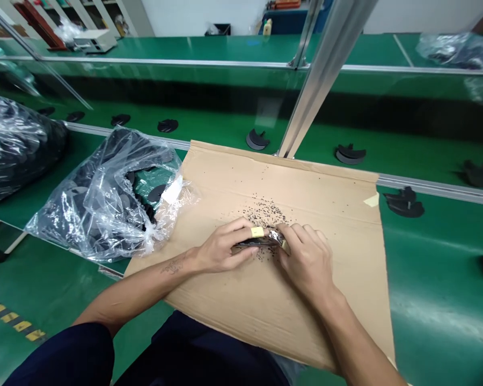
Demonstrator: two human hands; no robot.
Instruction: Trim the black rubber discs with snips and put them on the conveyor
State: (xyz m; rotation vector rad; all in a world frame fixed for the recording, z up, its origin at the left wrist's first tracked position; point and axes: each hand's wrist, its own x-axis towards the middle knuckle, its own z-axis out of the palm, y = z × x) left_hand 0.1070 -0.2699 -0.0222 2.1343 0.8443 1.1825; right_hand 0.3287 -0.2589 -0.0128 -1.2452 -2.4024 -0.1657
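My left hand (225,244) is closed on a thin black plastic part (251,243), with the thumb below and the fingers above. A strip of yellow tape wraps its index finger. In my right hand (308,257) is a small shiny metal tool (276,236), mostly hidden by the fingers, so its exact kind does not show. The tool's end touches or nearly touches the black part. Both hands are close together over a cardboard sheet (225,300). Tiny black bits (268,212) lie scattered on the cardboard around and beyond the fingers.
To the left lies a clear plastic bag (100,198) of black parts, beside a larger full bag (16,145). Black curved parts (257,139) sit along the green surface behind the cardboard; another part (404,202) lies right. A metal post (322,75) rises beyond the cardboard.
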